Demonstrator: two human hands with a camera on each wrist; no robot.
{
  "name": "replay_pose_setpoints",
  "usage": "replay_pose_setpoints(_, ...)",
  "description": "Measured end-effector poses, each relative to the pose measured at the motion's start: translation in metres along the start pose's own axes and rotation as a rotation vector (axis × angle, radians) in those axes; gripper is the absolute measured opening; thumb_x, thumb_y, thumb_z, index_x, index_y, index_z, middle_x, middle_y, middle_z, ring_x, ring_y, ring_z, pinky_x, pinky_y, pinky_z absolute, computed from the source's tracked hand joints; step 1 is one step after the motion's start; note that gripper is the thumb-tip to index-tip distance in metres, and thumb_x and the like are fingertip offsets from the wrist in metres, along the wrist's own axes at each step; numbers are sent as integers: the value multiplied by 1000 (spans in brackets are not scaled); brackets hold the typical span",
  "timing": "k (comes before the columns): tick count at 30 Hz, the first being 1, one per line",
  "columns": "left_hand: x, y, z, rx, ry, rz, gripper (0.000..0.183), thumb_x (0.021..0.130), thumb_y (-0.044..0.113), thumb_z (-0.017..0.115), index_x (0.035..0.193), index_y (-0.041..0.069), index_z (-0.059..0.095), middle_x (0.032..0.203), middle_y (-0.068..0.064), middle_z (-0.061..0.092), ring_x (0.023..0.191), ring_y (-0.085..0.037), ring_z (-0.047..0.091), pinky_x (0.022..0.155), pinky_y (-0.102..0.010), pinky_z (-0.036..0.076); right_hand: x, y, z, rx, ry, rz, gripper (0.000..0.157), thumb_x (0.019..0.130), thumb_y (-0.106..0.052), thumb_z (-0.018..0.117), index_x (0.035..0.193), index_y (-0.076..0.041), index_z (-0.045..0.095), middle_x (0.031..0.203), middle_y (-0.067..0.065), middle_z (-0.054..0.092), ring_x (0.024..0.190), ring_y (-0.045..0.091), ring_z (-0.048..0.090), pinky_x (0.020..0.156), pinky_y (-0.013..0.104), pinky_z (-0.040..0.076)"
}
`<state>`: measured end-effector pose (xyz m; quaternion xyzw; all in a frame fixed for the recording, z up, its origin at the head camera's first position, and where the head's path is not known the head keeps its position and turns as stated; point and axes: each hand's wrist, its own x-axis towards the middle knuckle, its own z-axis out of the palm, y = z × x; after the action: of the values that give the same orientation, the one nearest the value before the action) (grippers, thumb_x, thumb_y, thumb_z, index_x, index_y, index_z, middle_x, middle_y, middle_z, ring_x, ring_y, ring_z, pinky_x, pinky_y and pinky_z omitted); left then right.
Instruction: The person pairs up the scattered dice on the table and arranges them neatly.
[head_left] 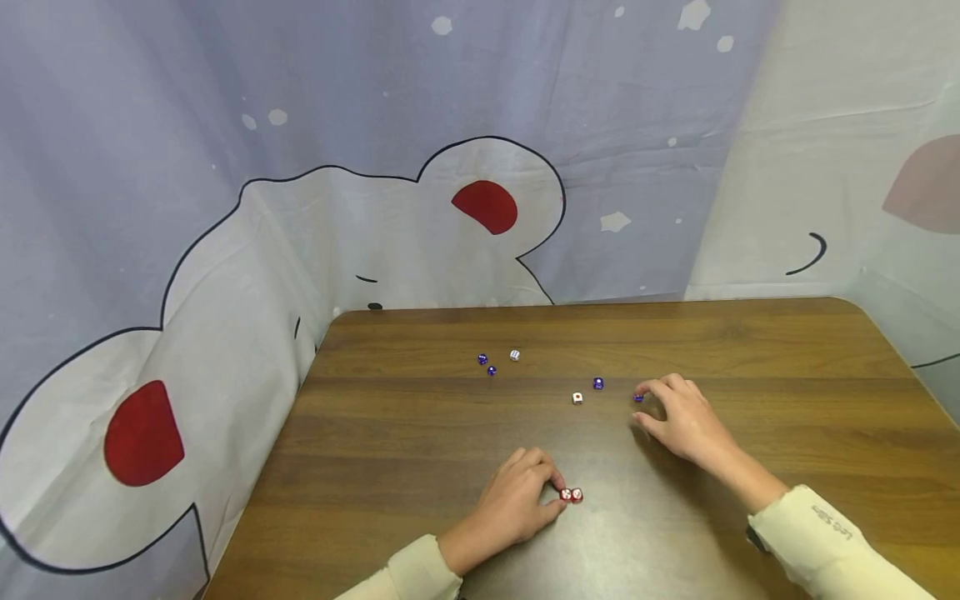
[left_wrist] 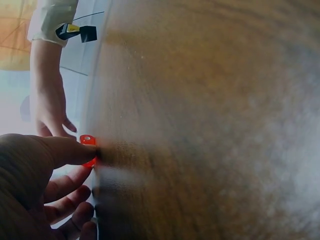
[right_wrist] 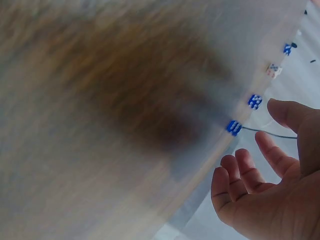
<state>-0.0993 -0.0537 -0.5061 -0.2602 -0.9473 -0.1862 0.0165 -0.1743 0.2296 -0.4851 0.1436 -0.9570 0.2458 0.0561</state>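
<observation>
My left hand (head_left: 517,496) rests at the near middle of the table, pinching a red die (head_left: 566,494) between thumb and index finger. A second red die (head_left: 577,495) sits against its right side. In the left wrist view the thumb partly covers the red dice (left_wrist: 87,142). Farther right, my right hand (head_left: 686,421) is spread around a blue die (head_left: 638,397), with the index fingertip beside it and the thumb apart. The right wrist view has that blue die (right_wrist: 234,127) just beyond the fingers. Another blue die (head_left: 597,383) and a white die (head_left: 577,398) lie to its left.
Toward the back left of the wooden table (head_left: 390,400) lie two blue dice, one farther (head_left: 482,359) and one nearer (head_left: 491,371), beside a white die (head_left: 514,355). A printed curtain (head_left: 337,242) hangs along the table's back and left edges.
</observation>
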Motion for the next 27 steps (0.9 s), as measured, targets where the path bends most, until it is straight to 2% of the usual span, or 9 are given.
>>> replay_pose_setpoints(6, -1, -1, 0, -4, -11, -10, 14, 82, 34, 84, 89, 28, 73, 102, 15, 61, 92, -5, 52, 82, -22, 45, 6, 9, -2, 9, -40, 38, 36, 89, -23, 77, 119, -7, 67, 114, 21, 60, 103, 39, 54, 86, 55, 45)
replay_pose_setpoints(14, -2, -2, -1, -11, -19, -7, 14, 82, 35, 83, 89, 28, 73, 103, 15, 61, 91, -4, 51, 81, -22, 45, 11, 13, -1, 4, -44, 36, 34, 88, -21, 78, 118, -8, 67, 113, 20, 61, 103, 39, 56, 89, 57, 45)
replay_pose_setpoints(21, -2, -2, -2, -17, -32, -14, 14, 83, 35, 83, 89, 28, 72, 104, 14, 61, 92, -4, 51, 82, -22, 45, 14, 15, 0, -3, -64, 30, 30, 89, -18, 76, 117, -9, 68, 110, 19, 61, 101, 37, 56, 85, 55, 45)
replay_pose_setpoints(27, -3, -1, -4, -15, -32, -12, 15, 83, 35, 83, 89, 27, 72, 103, 14, 61, 92, -4, 51, 82, -21, 44, 17, 16, 2, -18, -78, 28, 27, 90, -17, 74, 115, -8, 70, 114, 21, 60, 104, 40, 55, 88, 57, 44)
